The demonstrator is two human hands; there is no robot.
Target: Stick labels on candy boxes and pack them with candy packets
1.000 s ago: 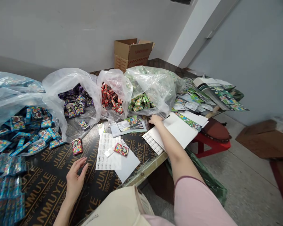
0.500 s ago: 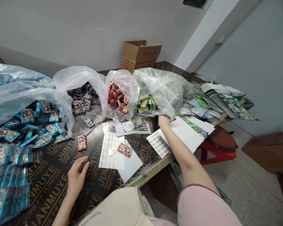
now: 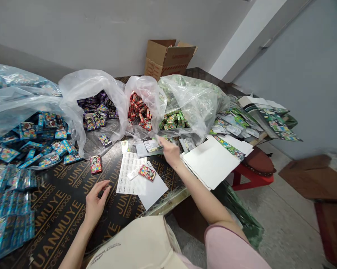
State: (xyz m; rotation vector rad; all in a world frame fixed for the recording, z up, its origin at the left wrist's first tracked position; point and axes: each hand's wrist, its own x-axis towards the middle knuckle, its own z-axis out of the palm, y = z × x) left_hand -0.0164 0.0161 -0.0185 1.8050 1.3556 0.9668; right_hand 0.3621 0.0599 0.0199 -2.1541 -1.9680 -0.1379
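My left hand [image 3: 97, 200] rests on the dark board, thumb and fingers apart, holding nothing. Just beyond it lies a small red packet [image 3: 95, 164]. To its right are a sheet of oval stickers [image 3: 129, 170] and a white card [image 3: 154, 192], with another red packet [image 3: 147, 172] across them. My right hand [image 3: 170, 151] is over the right end of a flat printed pouch [image 3: 150, 145]. Its fingers look pinched together at the tips, slightly blurred; what is between them I cannot make out. Beside that wrist lie white cards [image 3: 210, 164] and a small printed pouch [image 3: 188, 144].
Plastic bags of blue packets [image 3: 30, 130], purple packets [image 3: 97, 112], red packets [image 3: 138, 110] and green packets [image 3: 175, 119] line the back. Stacked blue packets [image 3: 11, 209] stand at left. Behind is a cardboard box [image 3: 168, 58]; a red stool [image 3: 258, 164] stands right of the board's edge.
My right hand has moved left from the white cards to the flat pouch. The sticker sheet beside those cards no longer shows. My left hand has shifted slightly right in view.
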